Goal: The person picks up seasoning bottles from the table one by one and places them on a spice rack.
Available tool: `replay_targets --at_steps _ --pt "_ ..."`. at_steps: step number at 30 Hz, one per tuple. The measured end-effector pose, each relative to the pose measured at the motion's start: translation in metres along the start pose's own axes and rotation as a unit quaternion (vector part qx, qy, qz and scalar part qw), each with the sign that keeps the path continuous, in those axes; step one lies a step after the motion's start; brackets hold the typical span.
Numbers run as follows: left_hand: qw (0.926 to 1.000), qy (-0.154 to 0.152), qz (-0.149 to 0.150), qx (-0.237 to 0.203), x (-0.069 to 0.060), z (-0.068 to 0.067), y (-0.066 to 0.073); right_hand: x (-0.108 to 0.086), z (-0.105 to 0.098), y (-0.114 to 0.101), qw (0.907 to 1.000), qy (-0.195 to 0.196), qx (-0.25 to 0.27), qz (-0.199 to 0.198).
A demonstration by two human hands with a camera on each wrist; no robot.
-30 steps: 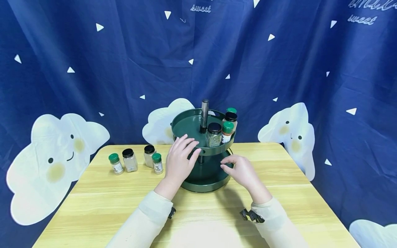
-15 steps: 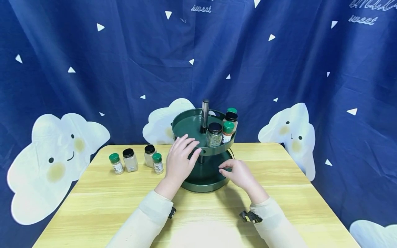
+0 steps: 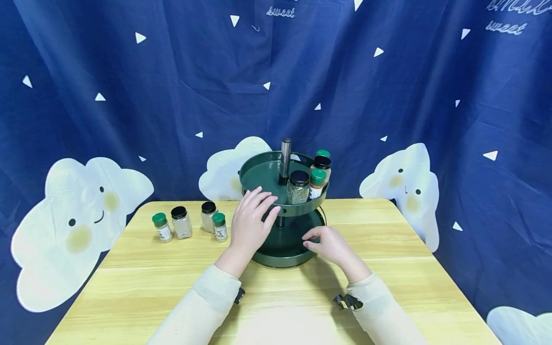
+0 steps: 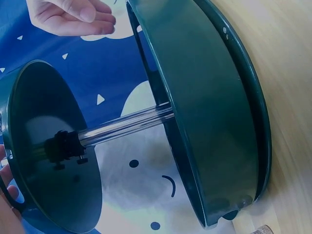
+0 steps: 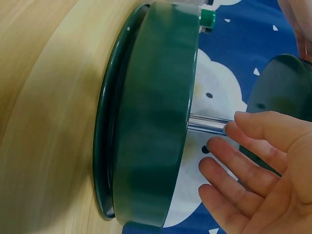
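A dark green two-tier turntable rack (image 3: 282, 261) stands on the table. My left hand (image 3: 252, 223) rests at the front left rim of its upper tray (image 3: 267, 172), fingers extended and spread. In the left wrist view, those fingers (image 4: 7, 175) show at the tray's handle cutout, partly hidden. My right hand (image 3: 329, 244) hovers by the right side of the lower tray (image 5: 156, 122), between the tiers. Its fingers bend loosely, holding nothing. On the upper tray's right side sit a black-lidded jar of green herbs (image 3: 298, 191), a green-lidded shaker (image 3: 317, 184) and others behind.
Left of the rack, on the wooden table (image 3: 172, 287), stand two green-lidded shakers (image 3: 162, 229) (image 3: 220, 227) and two black-lidded jars (image 3: 181, 224) (image 3: 209, 218). A steel post (image 3: 285, 160) rises through the rack. A blue curtain (image 3: 215, 72) hangs behind.
My right hand has shifted slightly left and downward at the gap between the tiers. The left hand, rack and jars keep their places.
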State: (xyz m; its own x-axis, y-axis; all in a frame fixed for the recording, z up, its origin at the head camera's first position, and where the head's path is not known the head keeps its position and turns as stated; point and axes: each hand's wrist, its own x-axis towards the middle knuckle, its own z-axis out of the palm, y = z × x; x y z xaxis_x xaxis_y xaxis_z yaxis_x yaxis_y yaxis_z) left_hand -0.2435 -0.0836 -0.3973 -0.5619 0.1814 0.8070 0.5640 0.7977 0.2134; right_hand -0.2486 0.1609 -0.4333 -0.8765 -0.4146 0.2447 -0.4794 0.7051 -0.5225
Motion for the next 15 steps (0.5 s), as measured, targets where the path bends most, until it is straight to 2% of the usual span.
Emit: replay_targets --at_steps 10,15 --pt "0.9999 -0.007 -0.007 0.004 -0.0003 0.0003 0.0007 -0.0006 0.0036 0.0033 0.9994 -0.031 -0.009 -0.007" --pt "1.0 -0.004 -0.006 0.002 -0.0003 0.0001 0.0008 -0.0004 0.0065 0.0042 0.9989 -0.046 -0.011 0.001"
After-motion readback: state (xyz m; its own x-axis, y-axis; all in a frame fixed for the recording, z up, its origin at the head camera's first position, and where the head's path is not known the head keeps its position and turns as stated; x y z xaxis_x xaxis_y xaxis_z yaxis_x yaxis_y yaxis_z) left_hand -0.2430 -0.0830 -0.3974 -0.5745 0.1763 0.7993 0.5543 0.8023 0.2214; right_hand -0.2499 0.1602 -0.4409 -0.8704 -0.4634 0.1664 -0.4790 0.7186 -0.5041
